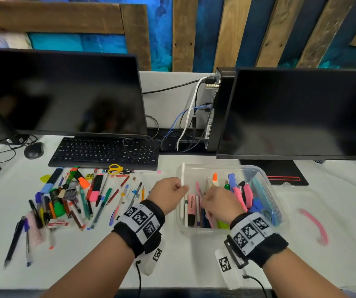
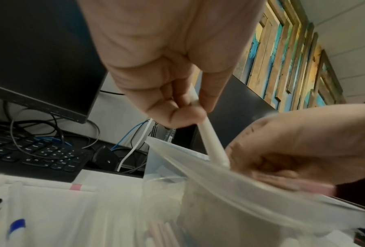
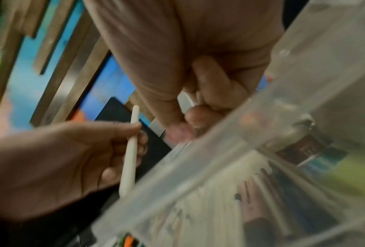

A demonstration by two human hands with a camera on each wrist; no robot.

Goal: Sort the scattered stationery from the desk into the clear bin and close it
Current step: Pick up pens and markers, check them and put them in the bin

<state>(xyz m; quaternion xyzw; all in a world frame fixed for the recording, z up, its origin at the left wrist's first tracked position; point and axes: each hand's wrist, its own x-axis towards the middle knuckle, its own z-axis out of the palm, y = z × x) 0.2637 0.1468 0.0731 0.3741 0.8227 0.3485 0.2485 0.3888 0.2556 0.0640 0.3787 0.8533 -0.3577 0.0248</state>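
Observation:
The clear bin (image 1: 258,171) stands on the desk right of centre, open and holding several pens, highlighters and a glue bottle. My left hand (image 1: 181,188) is at its left rim and pinches a white pen (image 1: 183,174) upright; the left wrist view shows this white pen (image 2: 211,140) slanting down to the bin wall (image 2: 219,200). Inside the bin, my right hand (image 1: 205,198) has its fingers curled round a thin pink pen (image 1: 198,188). In the blurred right wrist view its fingers (image 3: 198,117) pinch something pink above the bin (image 3: 219,167). A heap of scattered stationery (image 1: 76,196) lies to the left.
A keyboard (image 1: 104,152), a mouse (image 1: 34,150) and two dark monitors (image 1: 61,93) line the back of the desk. Yellow scissors (image 1: 115,168) lie by the keyboard. A pink curved object (image 1: 314,224) lies right of the bin. Cables hang between the monitors.

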